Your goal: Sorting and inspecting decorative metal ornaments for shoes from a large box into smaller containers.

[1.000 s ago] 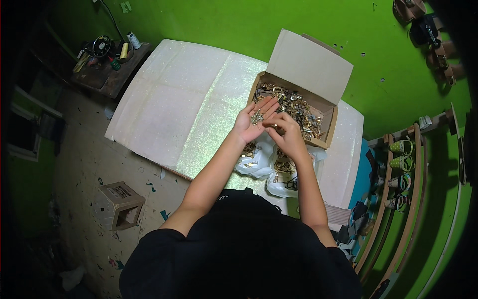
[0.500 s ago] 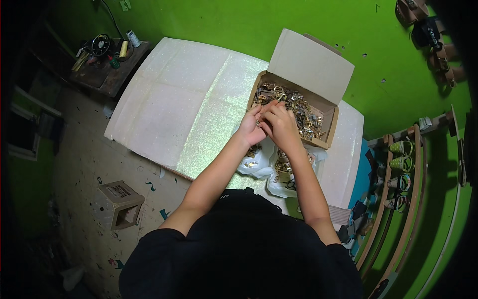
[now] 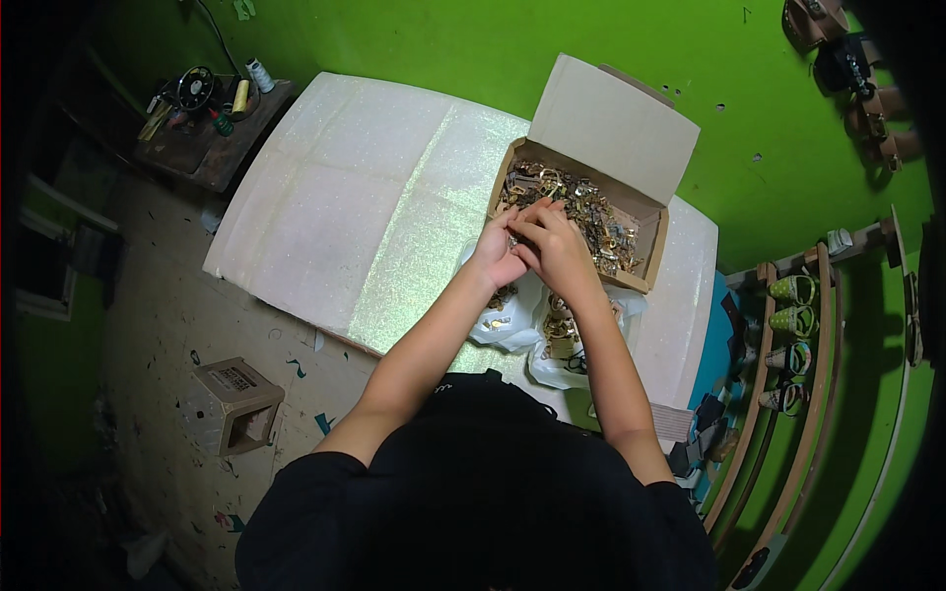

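Note:
My left hand (image 3: 498, 253) is turned palm up and cupped at the near edge of an open cardboard box (image 3: 658, 254). Over its palm bends my right hand (image 3: 558, 248), fingertips pinched together against the left fingers. Whatever lies between them is too small and covered to make out. The box holds a heap of small gold and dark metal buckles (image 3: 588, 209). Below my hands, two white plastic bags stand open: the left bag (image 3: 512, 338) and the right bag (image 3: 552, 374), each with similar metal pieces inside, partly hidden by my forearms.
A shimmering white cover (image 3: 365, 187) lies over the table. The box's raised lid (image 3: 619, 126) leans toward the green wall. To the left are a small wooden table (image 3: 212, 153) with thread spools and a carton (image 3: 236, 404) on the floor. A wooden rack (image 3: 759, 394) with sandals stands right.
My right fingers have shifted slightly over the left palm, covering a small glint that showed there before. Both arms stay in nearly the same place.

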{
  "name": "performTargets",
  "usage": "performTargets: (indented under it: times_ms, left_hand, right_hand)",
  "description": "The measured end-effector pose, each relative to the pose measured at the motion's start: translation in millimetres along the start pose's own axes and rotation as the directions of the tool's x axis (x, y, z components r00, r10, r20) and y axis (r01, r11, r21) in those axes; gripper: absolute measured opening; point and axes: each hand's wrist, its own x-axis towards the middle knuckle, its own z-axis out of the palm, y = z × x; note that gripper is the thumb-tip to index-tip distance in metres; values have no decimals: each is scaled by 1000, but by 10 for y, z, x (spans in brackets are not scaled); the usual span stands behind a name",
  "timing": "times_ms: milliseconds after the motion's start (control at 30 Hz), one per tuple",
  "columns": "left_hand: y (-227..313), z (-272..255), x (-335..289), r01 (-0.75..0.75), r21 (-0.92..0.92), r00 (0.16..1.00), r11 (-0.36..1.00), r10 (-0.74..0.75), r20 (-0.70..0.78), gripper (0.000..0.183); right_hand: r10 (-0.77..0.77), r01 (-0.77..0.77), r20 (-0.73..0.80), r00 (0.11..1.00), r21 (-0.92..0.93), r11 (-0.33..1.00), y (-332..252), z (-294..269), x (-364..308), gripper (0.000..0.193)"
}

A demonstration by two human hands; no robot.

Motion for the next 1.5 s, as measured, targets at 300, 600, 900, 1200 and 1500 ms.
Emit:
performTargets:
  times_ms: [300,600,900,1200,1500]
  left_hand:
    - [-1,6,1,1,-43,1000,999,-1,-5,47]
    - [8,-53,-16,3,-31,994,1000,-6,-107,43]
    - [27,-101,-27,25,-59,999,998,-26,-29,45]
    - [70,-142,-80,34,-135,996,990,-22,88,43]
    - [272,-181,-84,-36,-268,999,963,32,-18,41]
  right_hand:
    - [-21,22,-4,1000,60,998,19,12,6,16]
    - [183,-141,-50,982,449,882,104,60,-28,17]
    - [440,-432,476,762,879,-204,86,-23,-104,15]
    - [449,-293,496,743,844,-449,42,44,-210,15]
    - [534,-647,505,678,754,108,110,208,-540,19]
